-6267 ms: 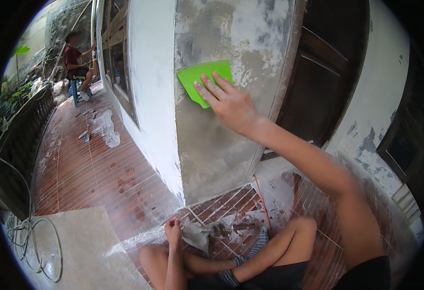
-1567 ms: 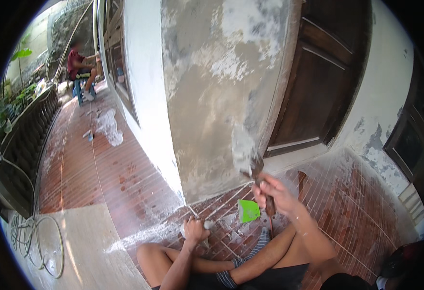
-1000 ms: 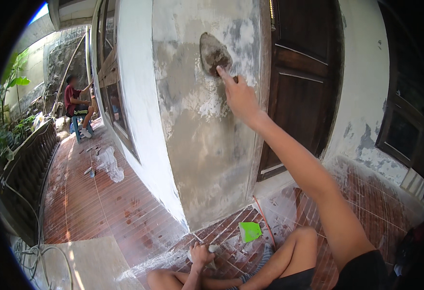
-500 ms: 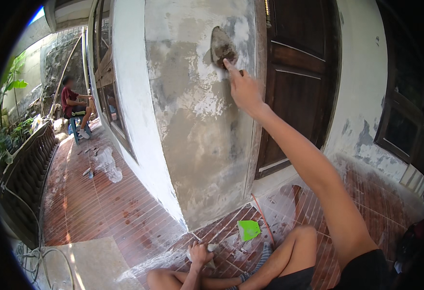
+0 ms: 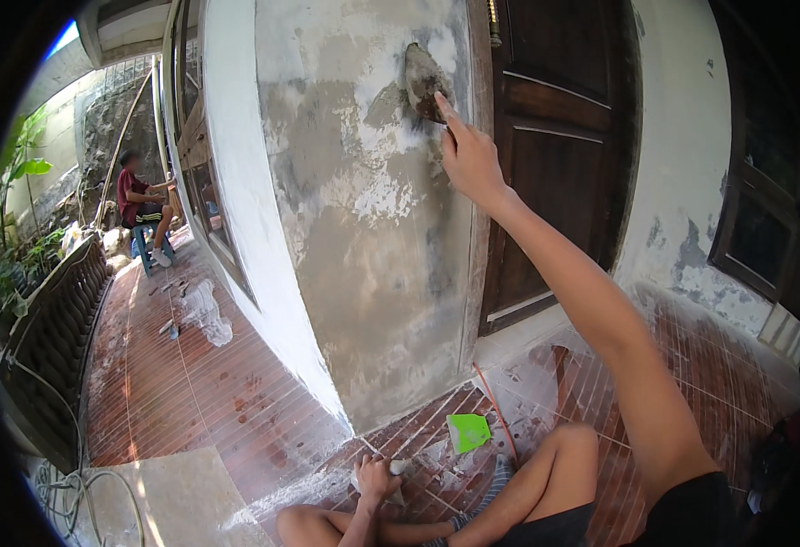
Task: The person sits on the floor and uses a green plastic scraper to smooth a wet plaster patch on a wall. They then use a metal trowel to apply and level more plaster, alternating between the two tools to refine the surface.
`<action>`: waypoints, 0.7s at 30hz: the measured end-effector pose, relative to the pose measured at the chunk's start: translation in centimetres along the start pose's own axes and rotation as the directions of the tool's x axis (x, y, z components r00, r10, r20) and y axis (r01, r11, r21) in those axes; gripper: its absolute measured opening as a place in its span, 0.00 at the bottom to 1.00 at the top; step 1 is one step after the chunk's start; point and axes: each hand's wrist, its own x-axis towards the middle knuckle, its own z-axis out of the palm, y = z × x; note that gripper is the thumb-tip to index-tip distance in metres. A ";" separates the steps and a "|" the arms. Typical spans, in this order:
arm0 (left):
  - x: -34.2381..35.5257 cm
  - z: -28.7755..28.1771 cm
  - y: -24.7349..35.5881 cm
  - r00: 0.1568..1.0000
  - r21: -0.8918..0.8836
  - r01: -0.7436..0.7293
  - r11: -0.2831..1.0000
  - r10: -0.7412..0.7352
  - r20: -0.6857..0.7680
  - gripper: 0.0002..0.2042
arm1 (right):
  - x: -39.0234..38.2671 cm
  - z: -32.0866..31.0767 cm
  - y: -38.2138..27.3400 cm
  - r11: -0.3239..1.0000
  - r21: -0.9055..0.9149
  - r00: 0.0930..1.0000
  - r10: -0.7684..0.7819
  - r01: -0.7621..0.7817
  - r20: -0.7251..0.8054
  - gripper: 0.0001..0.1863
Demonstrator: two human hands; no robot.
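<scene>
My right hand (image 5: 468, 150) is closed on a plaster-smeared trowel (image 5: 425, 75), its blade against the patchy grey wall (image 5: 336, 246) near the upper right edge of that face, index finger pressed on the blade. My left hand (image 5: 373, 476) is low by my crossed legs, fingers wrapped on a pale grey bag (image 5: 393, 492), mostly hidden. A green plastic scraper (image 5: 468, 432) lies on the tiled floor between my left hand and the wall's foot, beside an orange cord (image 5: 500, 419).
A dark wooden door (image 5: 555, 182) and a window (image 5: 755, 237) are to the right. At left, another person (image 5: 140, 196) sits on a stool by a window, near plastic sheeting (image 5: 204, 314) and small tools on the floor. A dark railing (image 5: 49, 356) and coiled hose (image 5: 90, 492) line the left side.
The green scraper, earlier in my right hand on the wall, now lies on the floor. My right hand took the trowel, raised it to the wall and moved it slightly up and rightward.
</scene>
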 end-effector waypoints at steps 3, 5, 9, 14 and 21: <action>0.2 -0.1 0.1 1.000 -0.004 0.003 1.000 -0.003 -0.009 0.18 | 0.5 2.7 -1.5 0.999 0.040 0.999 0.028 -0.030 0.042 0.28; 0.2 -0.2 0.3 0.999 -0.019 0.002 1.000 -0.002 -0.036 0.17 | -2.1 4.4 -2.9 0.999 0.025 0.990 -0.050 0.048 0.129 0.29; 0.1 -0.2 0.3 0.999 0.000 -0.022 1.000 0.022 -0.033 0.18 | -6.9 3.7 -2.8 0.974 -0.088 0.868 -0.142 0.209 0.477 0.30; -0.1 -0.1 0.2 1.000 -0.018 0.007 1.000 -0.007 -0.020 0.18 | -2.8 0.1 1.4 0.949 -0.266 0.918 -0.054 0.170 0.393 0.30; 0.2 -0.2 0.4 1.000 -0.044 0.016 0.999 -0.016 0.010 0.18 | -1.8 4.7 -1.9 0.993 -0.045 0.972 -0.095 0.108 0.216 0.31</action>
